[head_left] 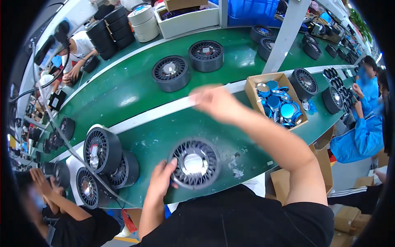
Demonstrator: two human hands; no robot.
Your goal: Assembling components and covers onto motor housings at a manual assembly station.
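A dark grey spoked wheel [177,180] with a shiny silver centre cap [195,163] is in front of me over the green bench, slightly blurred. My left hand [162,178] grips its left edge, thumb on top of the rim and the other fingers mostly hidden beneath. My right hand [214,103] is stretched forward beyond the wheel, above the bench's white rail [164,108]. Motion smears its fingers, so I cannot tell whether it holds anything. To the right of that hand stands an open cardboard box [252,94] of round caps with blue and silver faces.
Several wheels [108,150] are stacked at the left. Beyond the rail, two wheels [170,73] sit on the green conveyor [129,88]. A grey post [284,39] rises behind the cap box. Co-workers sit at the left and right, one in a blue jacket [356,138].
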